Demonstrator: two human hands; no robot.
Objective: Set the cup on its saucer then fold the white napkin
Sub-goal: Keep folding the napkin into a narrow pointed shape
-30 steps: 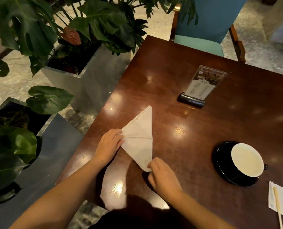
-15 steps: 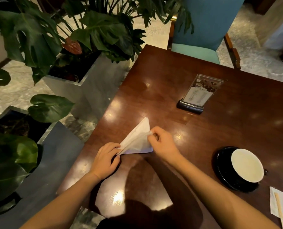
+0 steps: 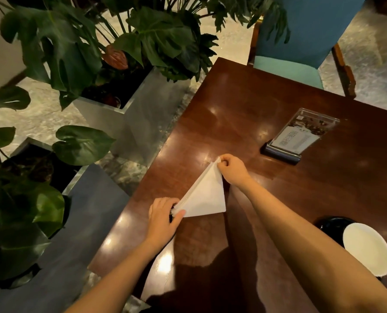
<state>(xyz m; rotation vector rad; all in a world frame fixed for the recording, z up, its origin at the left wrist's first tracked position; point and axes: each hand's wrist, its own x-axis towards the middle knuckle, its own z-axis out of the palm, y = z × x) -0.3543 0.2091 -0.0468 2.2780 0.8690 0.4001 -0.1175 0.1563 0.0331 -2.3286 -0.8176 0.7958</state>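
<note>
Napkin [image 3: 207, 195], beside the cup [image 3: 366, 247], pinched at both tips by left hand [image 3: 164, 216] and right hand [image 3: 231, 169]; a slip could misalign the layers.

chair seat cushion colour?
Teal green; the chair has a darker blue backrest and a wooden frame. Only the head view shows it, at the table's far edge.

In the centre and right of the frame I see a dark polished wooden table [image 3: 267, 105] with light reflections on its surface. On it, at right of centre, stands a clear menu holder [image 3: 298, 137] in a dark base. At the top right, a teal upholstered chair [image 3: 301, 41] sits against the far table edge. Along the left side, I note broad-leaved plants [image 3: 79, 41] in grey rectangular planters [image 3: 124, 118] on a stone floor [image 3: 41, 114].
</note>
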